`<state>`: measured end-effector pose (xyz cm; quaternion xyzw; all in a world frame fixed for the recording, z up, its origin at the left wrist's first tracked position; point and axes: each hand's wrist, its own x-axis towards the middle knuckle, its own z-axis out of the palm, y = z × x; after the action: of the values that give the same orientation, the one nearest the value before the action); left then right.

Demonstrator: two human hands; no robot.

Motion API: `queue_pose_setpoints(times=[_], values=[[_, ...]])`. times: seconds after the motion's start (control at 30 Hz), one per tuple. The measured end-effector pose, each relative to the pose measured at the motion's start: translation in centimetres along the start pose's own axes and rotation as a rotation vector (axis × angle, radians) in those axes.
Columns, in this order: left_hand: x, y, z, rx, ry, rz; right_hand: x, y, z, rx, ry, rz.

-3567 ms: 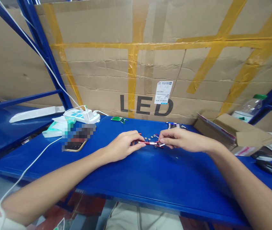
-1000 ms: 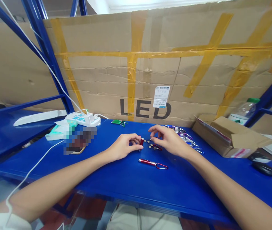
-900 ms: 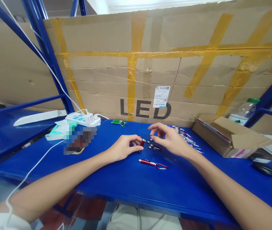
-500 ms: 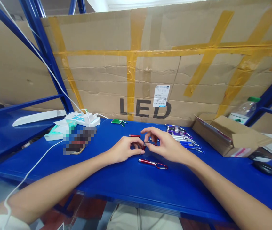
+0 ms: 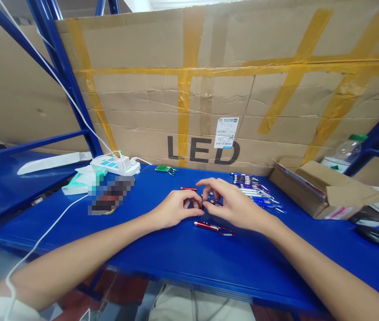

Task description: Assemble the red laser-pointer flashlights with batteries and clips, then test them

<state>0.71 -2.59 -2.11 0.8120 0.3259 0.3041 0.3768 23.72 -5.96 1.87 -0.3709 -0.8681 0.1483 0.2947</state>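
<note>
From my remote seat: 2 bare hands meet over the blue tabletop [image 5: 176, 263]. The left hand [image 5: 174, 210] grips a small red metal flashlight barrel [image 5: 202, 206] between thumb and fingers. The right hand [image 5: 234, 204] has its fingertips pinched together against the barrel's end, and I cannot tell whether they hold anything. Just in front of both hands, a finished red keychain flashlight with a carabiner clip [image 5: 209, 226] lies flat.

To the right stands an open brown cardboard box [image 5: 323, 191] with its flaps raised, its inside hidden from this angle. Between the box and the right hand lies a loose pile of purple and blue keychain flashlights [image 5: 254, 189]. A clear plastic bottle with a green cap [image 5: 343, 154] sits behind the box, and I cannot make out what it contains. A few green keychain flashlights [image 5: 165, 168] rest near the taped cardboard sheet printed "LED" [image 5: 142, 111].
</note>
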Motion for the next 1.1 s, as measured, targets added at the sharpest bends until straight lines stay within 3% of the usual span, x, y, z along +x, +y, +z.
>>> queue_pose_setpoints(times=[0.47, 0.73, 1.1], values=[[-0.11, 0.04, 0.04, -0.028, -0.016, 0.013, -0.05, 0.24, -0.33, -0.024, -0.017, -0.011], [0.22, -0.29, 0.05, -0.249, -0.098, -0.064, -0.08, -0.08, -0.17, -0.015, -0.013, -0.022], [0.20, -0.43, 0.13, -0.206, -0.079, -0.047, -0.10, -0.26, -0.44, -0.039, -0.039, -0.032]])
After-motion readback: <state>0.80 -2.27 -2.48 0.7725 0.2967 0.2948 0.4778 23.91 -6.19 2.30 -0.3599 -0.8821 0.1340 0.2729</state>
